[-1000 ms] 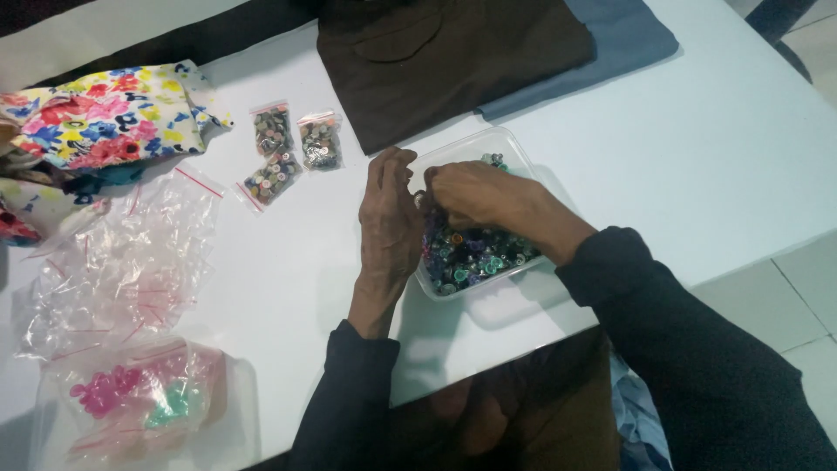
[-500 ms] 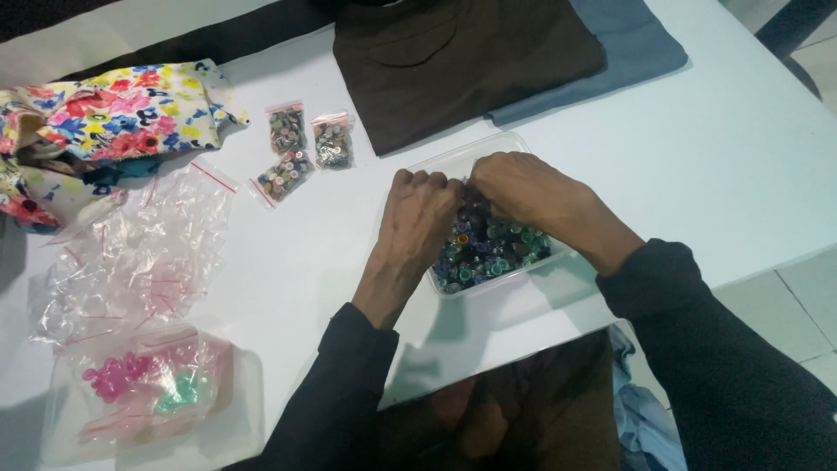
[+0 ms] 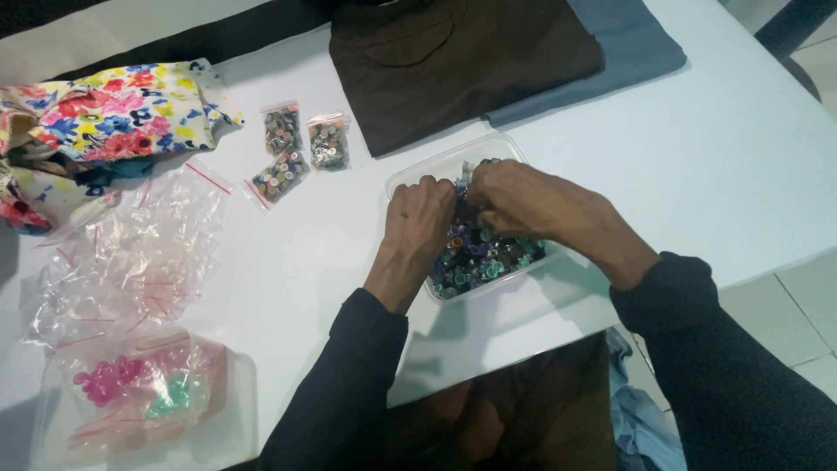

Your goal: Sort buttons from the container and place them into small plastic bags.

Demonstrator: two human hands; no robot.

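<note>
White table (image 3: pixel 750 157) fills most of the view, and everything lies on it where both hands can reach. Dark brown cloth (image 3: pixel 462 61) lies folded flat at the far edge, on top of a blue cloth (image 3: pixel 636 52) that peeks out beside it. Bright flower cloth (image 3: pixel 113 113) sits bunched up at the far left. Near it is a heap of empty little clear bags (image 3: pixel 131 253) with red strips along the top. Below that, a clear bag (image 3: pixel 139 392) holds pink and green bits. The clear plastic tub (image 3: pixel 418 174) sits in the middle, just in front of the person, full of dark blue and green buttons (image 3: pixel 479 257). The left hand (image 3: pixel 420 218) and the right hand (image 3: pixel 514 201) are both in the tub, curled with fingertips close together over the buttons; what they pinch is hidden. Three small filled bags (image 3: pixel 296 148) lie side by side to the left of the tub, out of the way.
</note>
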